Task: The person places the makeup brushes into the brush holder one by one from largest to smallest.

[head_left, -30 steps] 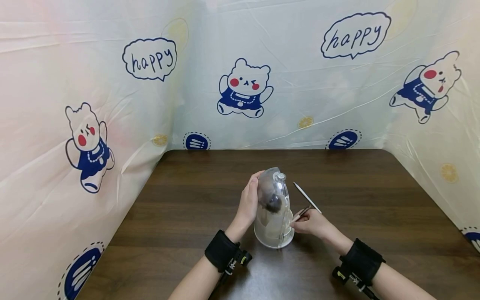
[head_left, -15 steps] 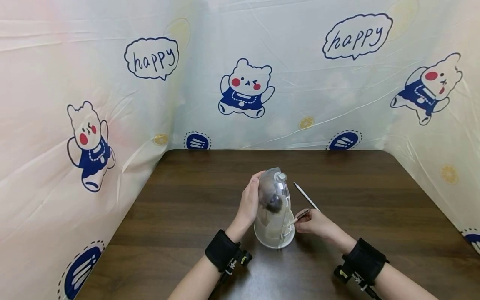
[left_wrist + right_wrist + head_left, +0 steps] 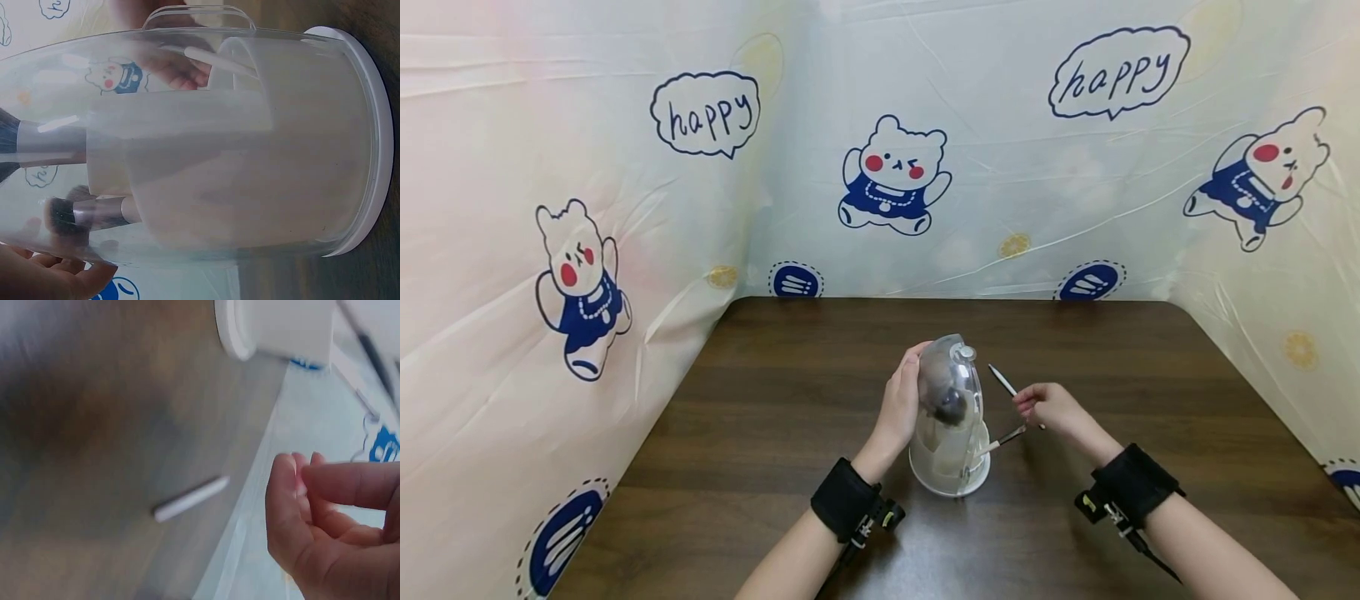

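Observation:
A clear domed makeup brush holder with a white base stands on the table. My left hand grips its dome from the left. In the left wrist view a large dark brush and a smaller brush show through the clear wall. A thin makeup brush slants out of the holder's right side, handle inward. My right hand hovers beyond that brush, fingers loosely curled, nothing between them. Close to its fingertips lies a white stick, partly hidden by the hand; its kind cannot be told.
The brown wooden table is bordered at the back and sides by a printed curtain with bear figures. A black camera strap is on the left wrist, another strap on the right.
My right hand has let go of the thin makeup brush and moved right and away from me, to the white stick. The brush stays leaning in the holder. My left hand keeps its grip.

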{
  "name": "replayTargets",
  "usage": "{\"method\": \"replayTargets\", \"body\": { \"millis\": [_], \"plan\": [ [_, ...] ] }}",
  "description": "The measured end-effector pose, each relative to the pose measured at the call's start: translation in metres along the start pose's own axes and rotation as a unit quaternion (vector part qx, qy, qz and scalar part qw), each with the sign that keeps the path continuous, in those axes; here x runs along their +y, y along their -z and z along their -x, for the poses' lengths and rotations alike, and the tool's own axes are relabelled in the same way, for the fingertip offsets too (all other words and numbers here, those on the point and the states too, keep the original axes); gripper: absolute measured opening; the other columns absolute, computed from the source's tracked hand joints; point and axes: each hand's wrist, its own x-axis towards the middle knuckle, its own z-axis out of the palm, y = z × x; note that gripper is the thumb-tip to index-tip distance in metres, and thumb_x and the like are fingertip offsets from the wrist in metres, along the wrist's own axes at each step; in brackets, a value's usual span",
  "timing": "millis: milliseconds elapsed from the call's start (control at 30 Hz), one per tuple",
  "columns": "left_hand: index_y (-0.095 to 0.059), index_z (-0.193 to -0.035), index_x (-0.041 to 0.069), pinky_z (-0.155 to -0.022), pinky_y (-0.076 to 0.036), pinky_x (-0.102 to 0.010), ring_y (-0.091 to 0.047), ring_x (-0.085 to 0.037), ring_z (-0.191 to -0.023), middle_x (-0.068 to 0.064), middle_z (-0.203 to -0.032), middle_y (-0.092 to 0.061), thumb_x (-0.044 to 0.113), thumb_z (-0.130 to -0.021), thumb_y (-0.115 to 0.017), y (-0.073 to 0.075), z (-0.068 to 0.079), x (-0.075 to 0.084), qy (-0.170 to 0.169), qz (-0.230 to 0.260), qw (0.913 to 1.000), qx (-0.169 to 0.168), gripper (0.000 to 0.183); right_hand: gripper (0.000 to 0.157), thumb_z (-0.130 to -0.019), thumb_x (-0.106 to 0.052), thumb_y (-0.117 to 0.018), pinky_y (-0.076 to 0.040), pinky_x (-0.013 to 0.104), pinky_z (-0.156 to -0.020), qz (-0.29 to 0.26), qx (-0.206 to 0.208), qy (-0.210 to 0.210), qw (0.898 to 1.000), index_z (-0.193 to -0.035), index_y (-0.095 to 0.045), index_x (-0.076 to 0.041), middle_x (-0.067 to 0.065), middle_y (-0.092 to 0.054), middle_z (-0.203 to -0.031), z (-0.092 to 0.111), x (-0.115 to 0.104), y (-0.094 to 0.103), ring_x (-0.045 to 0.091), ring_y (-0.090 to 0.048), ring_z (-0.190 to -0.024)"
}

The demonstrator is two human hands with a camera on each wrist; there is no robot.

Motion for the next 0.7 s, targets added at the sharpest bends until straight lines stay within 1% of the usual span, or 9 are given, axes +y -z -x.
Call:
{"method": "replayTargets", "body": {
  "millis": [133, 233, 367, 500, 700],
  "plan": [
    [-0.050, -0.135, 0.010, -0.105, -0.037, -0.050, -0.050, -0.031, -0.128, -0.015, -0.137, -0.054, 0.037, -0.102, -0.018, 0.000, 0.001, 0.001, 0.000, 0.001, 1.0000, -0.002, 0.054, 0.030, -0.089, 0.002, -0.048, -0.052, 0.032, -0.073, 0.039, 0.046, -0.016, 0.998, -0.112, -0.055, 0.020, 0.029, -0.062, -0.102, -0.011, -0.001, 0.014, 0.021, -0.061, -0.083],
    [-0.050, -0.135, 0.010, -0.105, -0.037, -0.050, -0.049, -0.031, -0.128, -0.015, -0.137, -0.054, 0.037, -0.102, -0.017, 0.000, 0.002, 0.001, 0.003, -0.001, 1.0000, -0.004, 0.054, 0.032, -0.092, -0.005, -0.050, -0.052, 0.034, -0.074, 0.053, 0.070, -0.027, 0.996, -0.113, -0.056, 0.017, 0.027, -0.063, -0.102, -0.018, 0.000, 0.022, 0.023, -0.062, -0.082],
    [-0.050, -0.136, 0.010, -0.106, -0.036, -0.051, -0.049, -0.031, -0.128, -0.015, -0.138, -0.054, 0.037, -0.101, -0.018, 0.000, 0.001, 0.001, 0.007, 0.000, 1.0000, -0.005, 0.054, 0.034, -0.093, -0.012, -0.051, -0.048, 0.031, -0.071, 0.061, 0.095, -0.041, 0.993, -0.114, -0.059, 0.014, 0.023, -0.064, -0.099, -0.027, 0.002, 0.029, 0.023, -0.061, -0.082],
    [-0.050, -0.135, 0.009, -0.106, -0.036, -0.051, -0.049, -0.031, -0.129, -0.015, -0.138, -0.054, 0.037, -0.101, -0.020, -0.001, 0.000, 0.001, 0.009, -0.002, 1.0000, -0.003, 0.053, 0.035, -0.093, -0.013, -0.052, -0.046, 0.029, -0.070, 0.056, 0.120, -0.050, 0.990, -0.114, -0.060, 0.013, 0.021, -0.064, -0.097, -0.034, 0.007, 0.034, 0.027, -0.060, -0.085],
    [-0.050, -0.135, 0.009, -0.105, -0.037, -0.050, -0.051, -0.031, -0.127, -0.016, -0.137, -0.055, 0.036, -0.101, -0.020, 0.000, 0.001, 0.002, 0.006, -0.008, 0.9999, 0.003, 0.053, 0.034, -0.092, -0.013, -0.053, -0.044, 0.023, -0.065, 0.065, 0.145, -0.055, 0.986, -0.111, -0.062, 0.012, 0.027, -0.066, -0.100, -0.041, 0.016, 0.034, 0.033, -0.063, -0.088]
  ]
}}
